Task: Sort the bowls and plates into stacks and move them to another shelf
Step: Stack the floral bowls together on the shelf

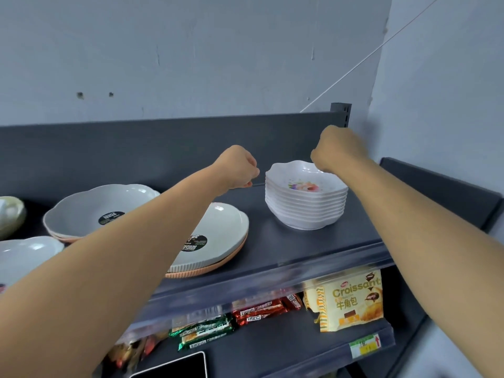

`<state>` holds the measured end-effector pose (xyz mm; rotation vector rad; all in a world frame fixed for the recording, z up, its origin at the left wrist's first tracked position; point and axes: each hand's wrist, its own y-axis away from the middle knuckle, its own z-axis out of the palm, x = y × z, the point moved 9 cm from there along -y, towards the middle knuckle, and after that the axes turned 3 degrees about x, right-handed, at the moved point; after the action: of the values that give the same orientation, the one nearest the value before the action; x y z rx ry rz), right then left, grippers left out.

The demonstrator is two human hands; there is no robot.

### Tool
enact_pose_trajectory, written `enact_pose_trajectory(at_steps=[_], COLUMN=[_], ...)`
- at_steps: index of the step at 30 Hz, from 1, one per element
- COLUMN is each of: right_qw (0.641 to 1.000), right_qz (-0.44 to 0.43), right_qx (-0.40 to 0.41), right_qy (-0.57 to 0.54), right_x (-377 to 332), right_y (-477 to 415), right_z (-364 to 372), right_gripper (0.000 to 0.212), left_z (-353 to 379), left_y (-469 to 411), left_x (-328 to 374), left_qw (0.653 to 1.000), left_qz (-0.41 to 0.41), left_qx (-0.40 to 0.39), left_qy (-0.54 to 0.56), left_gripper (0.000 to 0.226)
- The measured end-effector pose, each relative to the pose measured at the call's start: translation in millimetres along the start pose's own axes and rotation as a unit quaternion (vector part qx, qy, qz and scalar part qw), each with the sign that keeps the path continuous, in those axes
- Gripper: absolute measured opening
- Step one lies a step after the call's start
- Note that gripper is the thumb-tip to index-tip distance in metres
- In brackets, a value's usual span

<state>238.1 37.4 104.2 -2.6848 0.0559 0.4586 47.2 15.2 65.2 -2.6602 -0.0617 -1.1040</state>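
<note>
- A stack of small white bowls [305, 203] sits on the right part of the top shelf [313, 249]. The bowls have wavy rims.
- The top bowl has a little flower picture inside, pink and purple. There is nothing else in it.
- The right hand [336, 150] is over the back rim of the top bowl. Its fingers are curled down and point away from the camera, so I cannot tell if it grips the rim.
- The left hand [238, 167] is just beside the bowl stack, on its left side. Its fingers are curled in like a fist. It holds nothing that I can see and does not touch the bowls.
- Two big plates [218, 241] lie stacked under the left arm, a grey one on an orange one. The grey one has a black round sticker.
- Another grey plate [95, 205] with a wavy rim and a black sticker lies further left, on top of an orange one.
- One more pale plate [24, 255] shows at the left edge, and a greenish bowl [11, 216] behind it.
- The shelf below holds snacks: a yellow croissant bag [351, 301], red bars [261, 309] and green bars [201, 334].
</note>
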Motion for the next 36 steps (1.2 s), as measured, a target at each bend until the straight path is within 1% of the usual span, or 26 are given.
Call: enact_pose_trajectory(at_steps=[2,5,8,11,14,17,18,20,21,23,26,29,33,35,36], right_qw=[0.999,0.995,0.982,0.958,0.930,0.909,0.902,0.893,0.890,0.890,0.895,0.903,0.927,0.935,0.938], right_qz=[-0.027,-0.072,-0.145,-0.212,-0.260,-0.291,-0.298,-0.305,-0.307,-0.306,-0.292,-0.276,-0.242,-0.227,-0.220], right_qx=[-0.005,-0.029,-0.064,-0.105,-0.154,-0.192,-0.208,-0.243,-0.257,-0.273,-0.288,-0.294,-0.262,-0.258,-0.258], right_qy=[-0.023,-0.060,-0.106,-0.159,-0.208,-0.229,-0.231,-0.225,-0.217,-0.199,-0.174,-0.152,-0.113,-0.088,-0.075], right_x=[-31.5,-91.4,-164.6,-239.6,-310.1,-373.9,-393.2,-426.8,-441.3,-464.9,-488.1,-503.9,-515.6,-517.4,-516.7], right_y=[5.4,17.9,39.9,72.8,107.8,140.8,151.9,172.4,181.1,195.0,207.5,213.4,207.4,204.1,203.3], right_z=[2.8,14.8,31.6,45.6,61.5,81.6,89.5,106.2,114.7,131.4,155.9,175.6,188.3,194.0,196.3], right_gripper=[0.032,0.033,0.034,0.025,0.023,0.033,0.032,0.028,0.030,0.035,0.035,0.032,0.022,0.019,0.020], left_z=[-20.3,-64.4,-121.8,-183.1,-247.0,-307.4,-324.2,-352.5,-363.8,-381.0,-395.3,-401.7,-408.0,-410.2,-410.8], left_y=[9.4,28.9,51.5,80.1,115.3,154.7,167.3,190.2,200.6,217.4,230.7,232.0,229.9,229.5,229.0], left_x=[-8.7,-29.5,-64.5,-112.9,-168.3,-221.6,-236.9,-262.3,-272.1,-289.3,-308.6,-324.9,-340.6,-344.8,-347.5], left_qw=[1.000,0.997,0.993,0.986,0.971,0.950,0.944,0.932,0.927,0.918,0.913,0.912,0.915,0.914,0.914], left_qz=[0.003,-0.001,-0.027,-0.074,-0.137,-0.197,-0.213,-0.238,-0.248,-0.263,-0.273,-0.279,-0.274,-0.272,-0.272], left_qx=[0.018,0.051,0.095,0.134,0.179,0.221,0.231,0.247,0.252,0.258,0.249,0.231,0.225,0.229,0.231], left_qy=[-0.019,-0.050,-0.061,-0.071,-0.085,-0.098,-0.101,-0.114,-0.125,-0.145,-0.174,-0.193,-0.192,-0.193,-0.194], left_gripper=[0.019,0.015,0.018,0.019,0.016,0.017,0.017,0.017,0.015,0.013,0.006,0.005,0.008,0.003,0.008])
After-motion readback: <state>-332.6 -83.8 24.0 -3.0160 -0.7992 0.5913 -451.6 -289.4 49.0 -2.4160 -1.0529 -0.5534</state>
